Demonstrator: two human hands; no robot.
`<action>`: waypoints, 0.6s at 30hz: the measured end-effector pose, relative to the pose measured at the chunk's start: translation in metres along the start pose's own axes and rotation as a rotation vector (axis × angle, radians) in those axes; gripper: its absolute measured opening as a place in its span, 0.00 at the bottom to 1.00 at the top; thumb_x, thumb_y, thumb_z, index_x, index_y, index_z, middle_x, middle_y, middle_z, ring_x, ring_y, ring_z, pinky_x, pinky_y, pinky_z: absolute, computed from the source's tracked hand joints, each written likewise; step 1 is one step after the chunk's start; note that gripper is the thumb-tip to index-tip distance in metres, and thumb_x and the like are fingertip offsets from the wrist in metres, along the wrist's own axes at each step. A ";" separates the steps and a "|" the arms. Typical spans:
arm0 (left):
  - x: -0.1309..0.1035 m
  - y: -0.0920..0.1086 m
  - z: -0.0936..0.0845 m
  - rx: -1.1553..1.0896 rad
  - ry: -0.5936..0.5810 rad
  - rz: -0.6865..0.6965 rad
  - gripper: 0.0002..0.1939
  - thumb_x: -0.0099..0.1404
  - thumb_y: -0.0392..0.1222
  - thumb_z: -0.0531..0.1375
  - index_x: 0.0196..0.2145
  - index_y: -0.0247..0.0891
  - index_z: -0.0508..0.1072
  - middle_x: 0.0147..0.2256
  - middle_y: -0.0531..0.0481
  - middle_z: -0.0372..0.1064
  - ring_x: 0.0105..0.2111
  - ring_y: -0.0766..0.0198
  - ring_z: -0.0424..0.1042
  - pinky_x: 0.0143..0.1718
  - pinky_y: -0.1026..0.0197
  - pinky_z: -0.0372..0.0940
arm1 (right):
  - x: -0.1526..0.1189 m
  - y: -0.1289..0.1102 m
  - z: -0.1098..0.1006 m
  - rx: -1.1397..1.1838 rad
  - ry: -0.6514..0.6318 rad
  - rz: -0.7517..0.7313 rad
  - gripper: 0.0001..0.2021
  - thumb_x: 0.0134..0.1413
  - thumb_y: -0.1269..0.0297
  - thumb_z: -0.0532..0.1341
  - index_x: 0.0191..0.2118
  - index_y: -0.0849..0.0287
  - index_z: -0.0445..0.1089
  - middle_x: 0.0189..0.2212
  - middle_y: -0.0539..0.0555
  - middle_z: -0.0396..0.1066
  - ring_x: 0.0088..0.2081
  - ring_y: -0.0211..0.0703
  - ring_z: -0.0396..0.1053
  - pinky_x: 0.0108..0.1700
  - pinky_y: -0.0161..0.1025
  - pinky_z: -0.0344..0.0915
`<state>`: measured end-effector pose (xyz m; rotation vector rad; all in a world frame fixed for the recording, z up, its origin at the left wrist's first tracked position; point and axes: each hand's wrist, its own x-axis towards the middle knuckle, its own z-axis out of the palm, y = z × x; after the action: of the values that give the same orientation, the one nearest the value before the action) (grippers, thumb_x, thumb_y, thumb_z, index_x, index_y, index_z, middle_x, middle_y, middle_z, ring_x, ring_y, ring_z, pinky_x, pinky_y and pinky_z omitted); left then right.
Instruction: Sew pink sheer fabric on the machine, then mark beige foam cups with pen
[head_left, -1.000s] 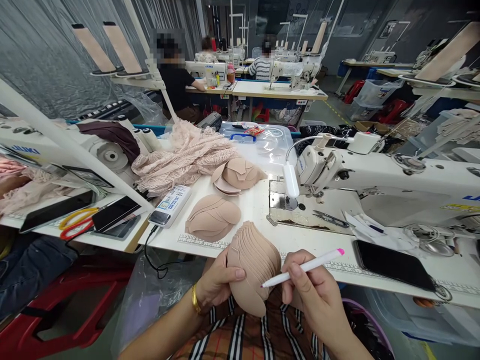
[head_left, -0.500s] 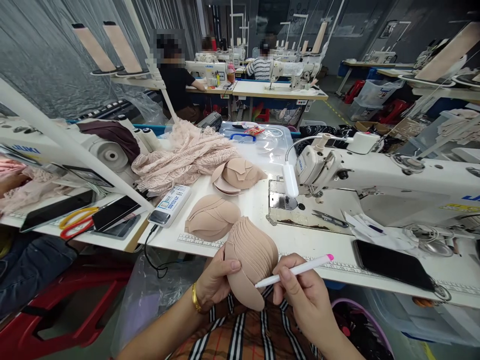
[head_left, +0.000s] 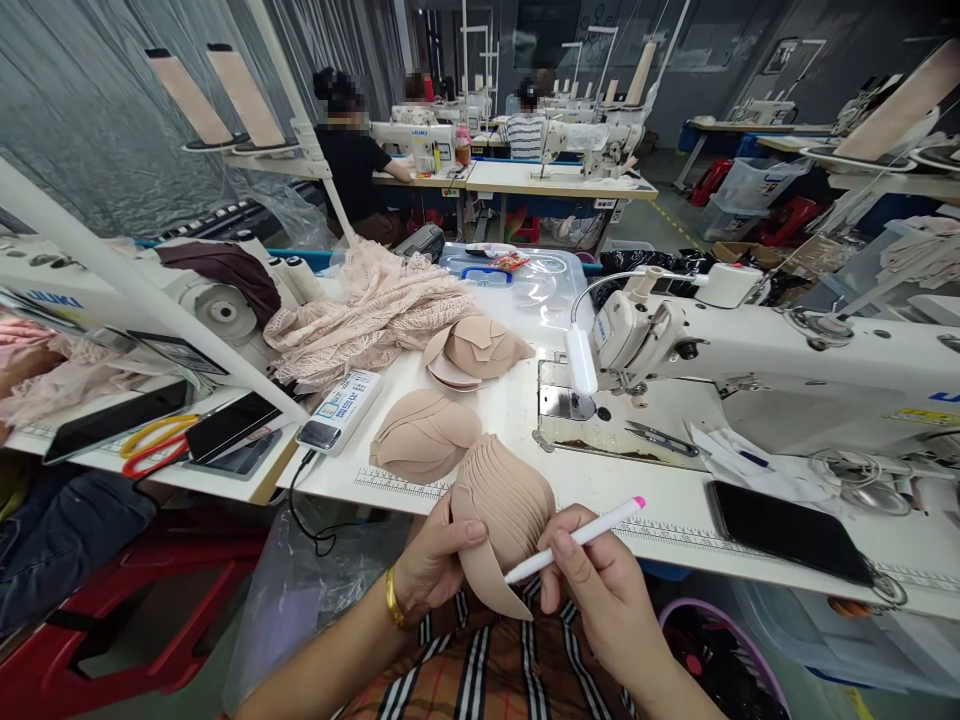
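A fanned stack of beige fabric cups (head_left: 510, 495) is gripped by my left hand (head_left: 435, 560), thumb on top, near the table's front edge. My right hand (head_left: 592, 575) holds a white pen with a pink end (head_left: 600, 527). The pen's tip meets the lowest cup piece, which hangs away from the others. Just behind the stack lies another pile of beige cups (head_left: 425, 435), and a third pile (head_left: 484, 352) sits farther back.
A sewing machine (head_left: 750, 350) stands at the right, with snips (head_left: 661, 438) and a black phone (head_left: 787, 530) before it. Pink lace (head_left: 367, 315), a white power bank (head_left: 346, 410) and a second machine are at the left. People sit farther back.
My right hand and the pen have shifted slightly left. The lowest cup piece has bent and turned, its end now narrower and pointed.
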<state>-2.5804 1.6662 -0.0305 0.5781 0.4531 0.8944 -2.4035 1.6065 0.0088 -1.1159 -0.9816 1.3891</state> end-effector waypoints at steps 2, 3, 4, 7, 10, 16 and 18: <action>-0.002 -0.003 -0.002 -0.019 0.020 0.017 0.43 0.58 0.41 0.73 0.67 0.33 0.65 0.57 0.32 0.75 0.56 0.39 0.75 0.60 0.42 0.68 | -0.001 0.000 0.000 0.005 0.006 0.005 0.21 0.68 0.42 0.62 0.35 0.57 0.70 0.18 0.47 0.69 0.24 0.40 0.65 0.35 0.38 0.64; -0.002 -0.002 -0.002 -0.021 0.023 0.021 0.44 0.57 0.41 0.74 0.68 0.35 0.64 0.58 0.33 0.75 0.57 0.39 0.74 0.61 0.42 0.68 | -0.001 0.001 0.000 0.016 0.015 0.009 0.21 0.68 0.42 0.62 0.35 0.57 0.71 0.17 0.47 0.69 0.23 0.40 0.64 0.34 0.38 0.63; -0.002 0.001 -0.002 -0.015 0.022 0.020 0.45 0.57 0.42 0.74 0.69 0.36 0.63 0.58 0.33 0.75 0.58 0.39 0.74 0.61 0.42 0.68 | -0.001 0.001 -0.002 0.033 0.031 0.007 0.22 0.68 0.41 0.62 0.35 0.57 0.71 0.17 0.47 0.68 0.23 0.40 0.63 0.33 0.38 0.62; 0.004 0.033 0.002 0.082 0.021 0.035 0.46 0.54 0.45 0.76 0.67 0.36 0.65 0.55 0.34 0.77 0.56 0.37 0.75 0.57 0.43 0.71 | 0.004 0.001 -0.013 0.115 0.133 -0.035 0.22 0.66 0.41 0.63 0.35 0.56 0.70 0.16 0.47 0.66 0.22 0.39 0.61 0.31 0.37 0.60; 0.030 0.095 0.014 0.299 0.037 0.111 0.40 0.54 0.45 0.76 0.62 0.34 0.71 0.50 0.34 0.79 0.51 0.38 0.78 0.51 0.45 0.76 | 0.019 0.003 -0.029 0.160 0.293 -0.086 0.22 0.62 0.40 0.67 0.35 0.56 0.71 0.17 0.46 0.65 0.24 0.39 0.60 0.32 0.36 0.59; 0.167 0.221 0.041 0.537 0.162 0.409 0.31 0.54 0.40 0.76 0.54 0.35 0.74 0.49 0.39 0.79 0.49 0.45 0.78 0.48 0.49 0.77 | 0.064 0.028 -0.051 0.111 0.501 -0.099 0.28 0.49 0.33 0.72 0.33 0.56 0.72 0.19 0.47 0.65 0.26 0.40 0.60 0.31 0.35 0.60; 0.226 0.239 0.042 0.555 0.179 0.388 0.27 0.57 0.41 0.75 0.52 0.34 0.75 0.47 0.39 0.79 0.47 0.46 0.78 0.47 0.45 0.77 | 0.072 0.042 -0.054 0.110 0.534 -0.072 0.28 0.49 0.32 0.72 0.33 0.56 0.73 0.17 0.46 0.64 0.23 0.40 0.59 0.28 0.36 0.59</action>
<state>-2.5723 1.9593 0.1250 1.1251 0.7784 1.2037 -2.3614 1.6726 -0.0518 -1.2650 -0.5462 0.9949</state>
